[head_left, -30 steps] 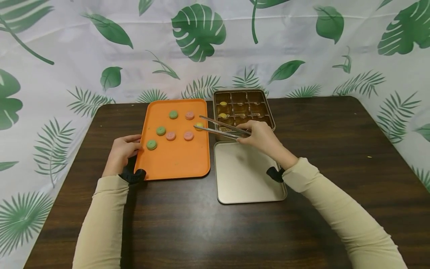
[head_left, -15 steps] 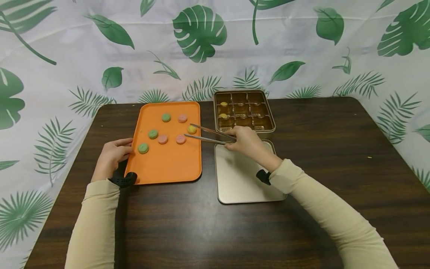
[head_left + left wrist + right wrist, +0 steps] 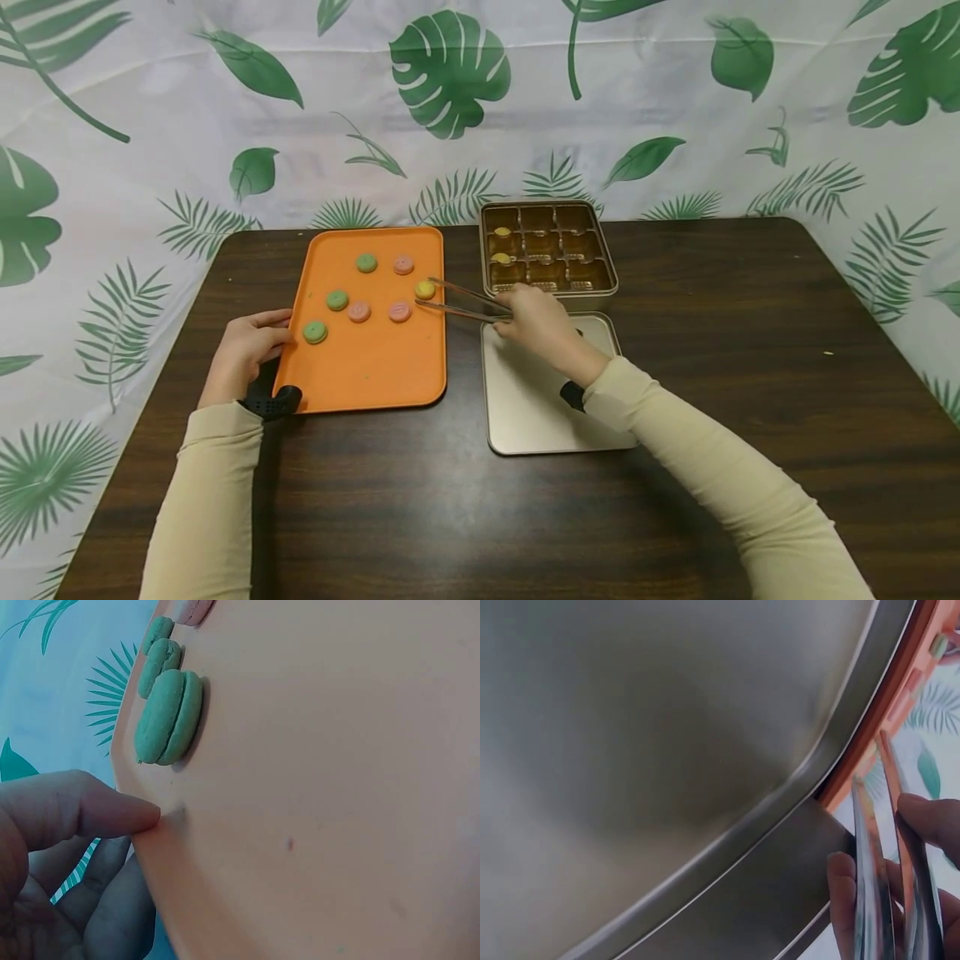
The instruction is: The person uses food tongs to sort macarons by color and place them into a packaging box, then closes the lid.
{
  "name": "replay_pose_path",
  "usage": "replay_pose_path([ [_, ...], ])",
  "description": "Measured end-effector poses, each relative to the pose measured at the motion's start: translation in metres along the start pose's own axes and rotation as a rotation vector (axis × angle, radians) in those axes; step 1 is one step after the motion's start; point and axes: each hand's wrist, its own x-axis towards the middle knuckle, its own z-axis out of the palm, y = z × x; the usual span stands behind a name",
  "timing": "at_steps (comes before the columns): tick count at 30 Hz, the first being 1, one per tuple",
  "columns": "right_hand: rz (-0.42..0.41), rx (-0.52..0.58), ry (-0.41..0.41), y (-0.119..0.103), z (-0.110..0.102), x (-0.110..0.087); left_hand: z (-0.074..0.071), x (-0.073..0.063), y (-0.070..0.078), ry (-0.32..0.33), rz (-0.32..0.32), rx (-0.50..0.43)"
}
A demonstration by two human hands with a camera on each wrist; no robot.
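My left hand (image 3: 251,348) pinches the left rim of an orange tray (image 3: 367,375), thumb on top and fingers curled below in the left wrist view. Several green and pink macarons lie on the tray, among them a green macaron (image 3: 169,720) near the thumb. In my right hand (image 3: 536,325) are metal tongs (image 3: 467,302), their arms spread. The tong tips stand either side of a yellow macaron (image 3: 425,290) near the tray's right rim; whether they touch it I cannot tell. The right wrist view shows the tongs' arms between thumb and fingers.
Right of the tray stands a metal tin (image 3: 609,290) with a brown divided insert; two yellow macarons (image 3: 502,259) sit in its left compartments. A flat metallic lid (image 3: 517,417) lies in front, under my right forearm. A leaf-print cloth hangs behind the dark table (image 3: 420,517).
The orange tray, with its macarons and my left hand, has shifted left, away from the tin. My right hand and the tongs have also moved left, keeping the tips around the yellow macaron.
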Motion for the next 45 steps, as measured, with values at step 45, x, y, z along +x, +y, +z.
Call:
replay_pose_path([
  [45, -0.083, 0.124, 0.15, 0.02, -0.027, -0.013, 0.003, -0.002, 0.003, 0.022, -0.011, 0.028],
])
